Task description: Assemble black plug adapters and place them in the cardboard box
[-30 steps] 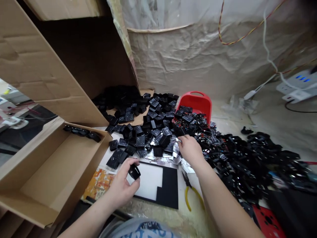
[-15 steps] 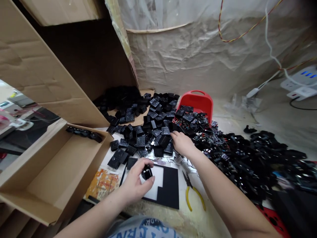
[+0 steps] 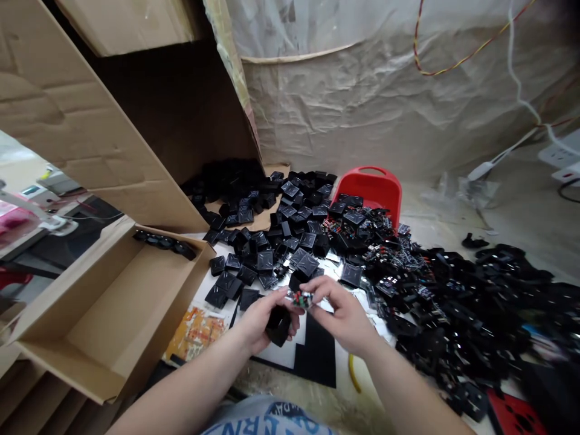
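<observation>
Above the black mat (image 3: 316, 356), my left hand (image 3: 267, 320) is wrapped round a black plastic housing (image 3: 278, 326). My right hand (image 3: 333, 305) pinches a small circuit part (image 3: 302, 299) with red and green bits, and the left fingertips touch its near side. The two hands are almost together. Behind them lies a heap of black square caps (image 3: 265, 261). The yellow-handled pliers (image 3: 353, 373) are mostly hidden under my right forearm.
An open cardboard box (image 3: 99, 308) with a few black parts stands at the left. A red bin (image 3: 376, 187) spills circuit parts (image 3: 399, 248) at the back. Black housings (image 3: 462, 314) pile up at the right, beside a red panel (image 3: 516, 414).
My right hand has come back from the heap toward my left hand, now with a small circuit part in its fingers. My left hand has turned the black housing. The view has shifted slightly.
</observation>
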A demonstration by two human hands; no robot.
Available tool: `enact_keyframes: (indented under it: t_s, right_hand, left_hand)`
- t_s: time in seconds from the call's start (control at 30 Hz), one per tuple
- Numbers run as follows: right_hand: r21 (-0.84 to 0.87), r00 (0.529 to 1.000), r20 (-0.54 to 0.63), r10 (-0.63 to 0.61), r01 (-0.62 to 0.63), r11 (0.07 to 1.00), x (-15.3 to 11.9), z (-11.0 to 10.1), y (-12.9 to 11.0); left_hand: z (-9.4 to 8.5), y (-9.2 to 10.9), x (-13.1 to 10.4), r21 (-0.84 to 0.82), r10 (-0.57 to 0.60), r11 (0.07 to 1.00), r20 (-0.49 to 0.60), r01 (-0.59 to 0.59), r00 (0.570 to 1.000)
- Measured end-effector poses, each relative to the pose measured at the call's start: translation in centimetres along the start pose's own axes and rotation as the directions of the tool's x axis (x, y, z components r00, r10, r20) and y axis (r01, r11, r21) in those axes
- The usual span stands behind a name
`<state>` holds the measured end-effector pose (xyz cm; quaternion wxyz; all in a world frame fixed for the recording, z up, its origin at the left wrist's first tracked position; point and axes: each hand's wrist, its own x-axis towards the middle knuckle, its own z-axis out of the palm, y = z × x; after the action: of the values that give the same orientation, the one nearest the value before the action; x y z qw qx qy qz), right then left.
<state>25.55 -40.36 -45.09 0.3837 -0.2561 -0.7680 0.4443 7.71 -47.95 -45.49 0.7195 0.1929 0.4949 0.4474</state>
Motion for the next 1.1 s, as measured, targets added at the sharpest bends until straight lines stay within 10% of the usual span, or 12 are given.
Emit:
enact_keyframes:
  t_s: [0.2, 0.43, 0.63, 0.83, 1.0, 1.1]
  right_hand:
    - [0.106, 0.972, -0.048, 0.228, -0.222, 0.969, -1.3, 1.1, -0.5]
    - [0.374, 0.868, 0.186, 0.461, -0.496, 0.784, -1.7, 3.4, -0.4]
    - [-0.366, 0.944, 0.232, 0.235, -0.14, 0.92, -2.1, 1.5, -0.7]
    - [-0.614, 0.62, 0.739, 0.264, 0.457, 0.643, -3.8, 3.0, -0.1]
    - [-0.593, 0.575, 0.778, 0.255, 0.536, 0.6, -4.1, 3.9, 0.3]
    - [-0.626, 0.636, 0.718, 0.283, 0.413, 0.661, -4.0, 3.3, 0.9]
  left_hand:
    - [-0.8, 0.5, -0.6, 0.069, 0.194, 0.979, -0.044, -0.191, 0.98]
    - [-1.5, 0.1, -2.0, 0.35, 0.336, 0.881, 0.011, -0.318, 0.942]
    - [-2.9, -0.4, -2.4, 0.39, 0.325, 0.882, -0.096, -0.265, 0.941]
    - [-4.0, -3.6, -1.4, 0.33, 0.157, 0.939, -0.165, -0.096, 0.974]
    - [-4.2, -4.4, -1.1, 0.335, 0.156, 0.937, -0.149, -0.099, 0.977]
    - [-4.5, -4.3, -1.2, 0.336, 0.157, 0.936, -0.144, -0.101, 0.977]
